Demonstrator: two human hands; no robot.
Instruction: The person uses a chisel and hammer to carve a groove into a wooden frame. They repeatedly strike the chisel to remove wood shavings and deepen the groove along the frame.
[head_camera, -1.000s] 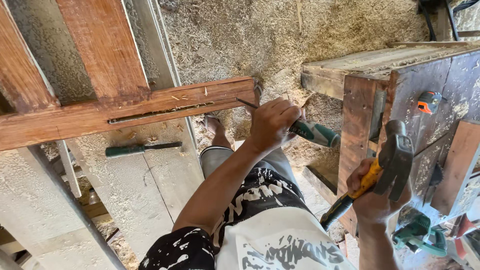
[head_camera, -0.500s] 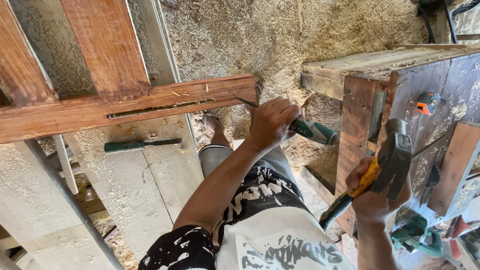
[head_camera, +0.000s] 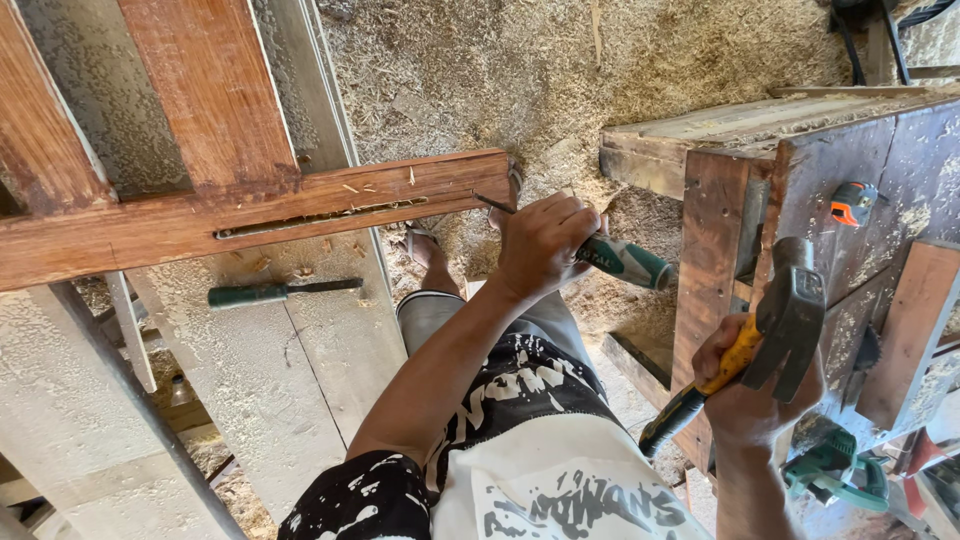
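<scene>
My left hand grips a green-handled chisel whose blade tip rests at the right end of a long slot cut in a reddish wooden beam. My right hand holds a hammer with a dark steel head and a yellow-and-black handle, raised to the right of the chisel and apart from it. The beam lies across a second reddish plank, with small wood chips along the slot.
A second green-handled chisel lies on the pale dusty board below the beam. A worn wooden workbench stands at the right with an orange tool on it. Sawdust covers the ground. A green power tool sits low right.
The hammer in my right hand has dropped slightly and come a little closer. My left hand keeps the chisel at the end of the slot.
</scene>
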